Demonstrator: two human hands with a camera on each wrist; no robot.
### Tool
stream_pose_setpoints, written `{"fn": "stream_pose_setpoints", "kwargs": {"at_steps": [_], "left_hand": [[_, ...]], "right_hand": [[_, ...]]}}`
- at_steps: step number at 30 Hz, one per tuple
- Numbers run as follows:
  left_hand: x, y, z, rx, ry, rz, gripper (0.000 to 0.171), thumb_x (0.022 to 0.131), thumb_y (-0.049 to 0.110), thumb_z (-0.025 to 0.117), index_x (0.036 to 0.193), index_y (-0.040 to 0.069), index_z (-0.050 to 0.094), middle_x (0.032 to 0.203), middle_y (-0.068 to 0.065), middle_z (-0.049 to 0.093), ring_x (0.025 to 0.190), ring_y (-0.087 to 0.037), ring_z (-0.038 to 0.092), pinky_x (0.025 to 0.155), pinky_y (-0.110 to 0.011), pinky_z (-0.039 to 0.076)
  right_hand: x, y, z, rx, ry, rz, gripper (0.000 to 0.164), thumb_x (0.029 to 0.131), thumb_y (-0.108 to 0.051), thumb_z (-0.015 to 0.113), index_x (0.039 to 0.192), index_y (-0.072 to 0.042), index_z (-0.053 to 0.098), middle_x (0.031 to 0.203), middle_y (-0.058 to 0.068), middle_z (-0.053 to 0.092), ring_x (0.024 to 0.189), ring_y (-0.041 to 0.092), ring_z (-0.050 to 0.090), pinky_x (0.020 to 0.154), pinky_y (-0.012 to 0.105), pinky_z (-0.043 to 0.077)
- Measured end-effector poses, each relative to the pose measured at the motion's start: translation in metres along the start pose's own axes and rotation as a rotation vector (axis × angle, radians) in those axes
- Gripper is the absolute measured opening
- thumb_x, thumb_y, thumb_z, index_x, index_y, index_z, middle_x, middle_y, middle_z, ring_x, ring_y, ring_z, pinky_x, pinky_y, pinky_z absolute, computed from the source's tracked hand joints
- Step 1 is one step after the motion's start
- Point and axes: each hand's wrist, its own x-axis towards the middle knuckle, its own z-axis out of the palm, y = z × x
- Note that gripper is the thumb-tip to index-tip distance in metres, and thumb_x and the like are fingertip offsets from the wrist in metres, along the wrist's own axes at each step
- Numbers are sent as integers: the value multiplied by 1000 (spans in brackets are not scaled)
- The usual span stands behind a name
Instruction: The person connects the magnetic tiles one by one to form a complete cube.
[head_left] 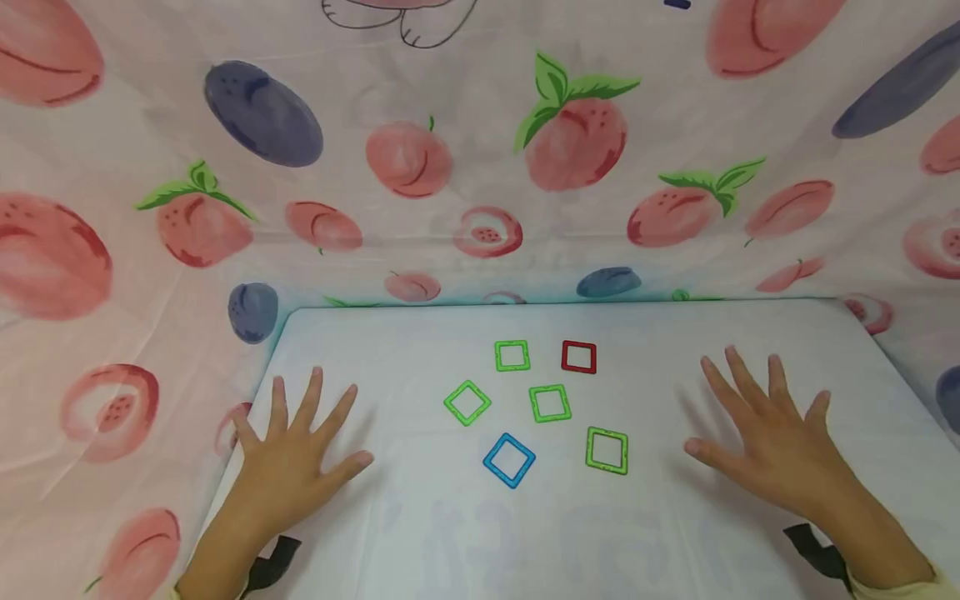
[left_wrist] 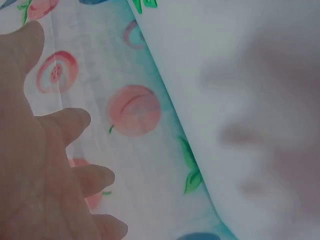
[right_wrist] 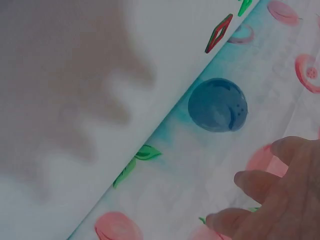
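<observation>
Both hands are spread over a white table and hold nothing. On the left, my left hand [head_left: 288,467] has its fingers fanned out; the left wrist view shows its fingers [left_wrist: 65,125] at the left edge. My right hand [head_left: 780,442] is spread at the right, with a shadow beside it. Between them lie small square frames: a blue one [head_left: 489,461] nearest the front, a red one [head_left: 579,372] at the back, and several green ones, among them a left one [head_left: 453,402] and a right one [head_left: 607,472]. The green frame at the right is nearest my right hand.
The white table [head_left: 420,533] ends at a back edge against a hanging cloth [head_left: 465,92] printed with peaches and blue fruit. The cloth also borders the left and right sides. A dark strap [head_left: 273,565] sits at the left wrist, another [head_left: 817,552] at the right.
</observation>
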Motion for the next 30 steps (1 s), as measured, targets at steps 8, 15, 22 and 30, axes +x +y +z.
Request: {"fn": "stream_pose_setpoints", "kwargs": {"at_steps": [8, 15, 22, 30], "left_hand": [[2, 33, 14, -47, 11, 83, 76, 98, 68, 49, 161, 32, 30, 168, -8, 28, 155, -44, 20, 111, -78, 20], [11, 68, 24, -160, 9, 156, 66, 97, 56, 63, 151, 19, 52, 144, -5, 62, 133, -28, 58, 104, -52, 49], [21, 97, 30, -306, -99, 145, 58, 98, 49, 65, 145, 16, 59, 124, -1, 67, 110, -16, 64, 93, -41, 56], [38, 112, 49, -505, -210, 192, 53, 99, 42, 66, 142, 11, 61, 93, 7, 60, 78, -6, 52, 68, -22, 45]], "right_hand": [[4, -16, 7, 102, -78, -38, 107, 86, -77, 61, 166, -25, 13, 166, 21, 29, 148, 51, 29, 108, 76, 26], [6, -30, 19, 194, -51, -104, 85, 93, -67, 60, 162, -28, 29, 150, 15, 56, 133, 44, 55, 99, 65, 46], [19, -35, 34, 311, -23, -162, 67, 99, -55, 60, 153, -16, 49, 126, 6, 73, 125, 36, 63, 99, 60, 48], [36, -44, 45, 431, -4, -185, 43, 96, -43, 71, 128, -14, 69, 103, -7, 73, 100, 16, 67, 90, 44, 54]]}}
